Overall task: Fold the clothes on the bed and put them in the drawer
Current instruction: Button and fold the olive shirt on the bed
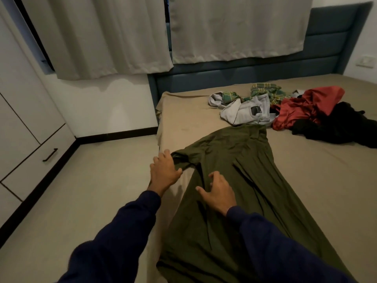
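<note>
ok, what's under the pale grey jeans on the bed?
The green plaid garment pokes out from beneath the pale grey jeans, and the tan bedsheet lies below. How far the plaid runs underneath is covered.

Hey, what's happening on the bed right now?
A person in dark blue sleeves is working on an olive green garment spread out along the bed. The left hand grips its sleeve near the bed's edge, while the right hand rests on the fabric's middle with fingers spread and bent. It is not folded yet. Farther up the bed, a heap waits: pale jeans, a green plaid piece, a red garment and a black one.
</note>
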Action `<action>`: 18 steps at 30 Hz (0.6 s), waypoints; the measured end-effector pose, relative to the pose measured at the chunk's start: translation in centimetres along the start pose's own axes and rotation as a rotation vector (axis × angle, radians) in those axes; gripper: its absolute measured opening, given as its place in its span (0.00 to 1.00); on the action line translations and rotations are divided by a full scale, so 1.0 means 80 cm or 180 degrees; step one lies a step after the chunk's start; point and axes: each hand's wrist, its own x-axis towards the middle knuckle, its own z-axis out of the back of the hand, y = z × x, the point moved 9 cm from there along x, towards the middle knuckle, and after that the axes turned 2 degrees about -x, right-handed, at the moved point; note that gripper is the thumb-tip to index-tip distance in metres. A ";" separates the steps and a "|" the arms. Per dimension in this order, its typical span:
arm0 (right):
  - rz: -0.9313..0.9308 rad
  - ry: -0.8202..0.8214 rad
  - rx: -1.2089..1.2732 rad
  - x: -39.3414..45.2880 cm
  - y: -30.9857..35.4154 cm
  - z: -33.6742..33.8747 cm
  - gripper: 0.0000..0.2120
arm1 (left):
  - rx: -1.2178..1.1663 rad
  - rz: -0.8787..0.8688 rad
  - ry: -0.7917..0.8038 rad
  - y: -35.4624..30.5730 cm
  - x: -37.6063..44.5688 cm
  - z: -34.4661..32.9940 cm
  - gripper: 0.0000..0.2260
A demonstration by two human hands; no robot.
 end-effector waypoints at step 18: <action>-0.0080 -0.0132 -0.0150 0.195 -0.013 -0.083 0.15 | 0.1295 -0.1551 -0.1193 -0.018 0.253 -0.045 0.10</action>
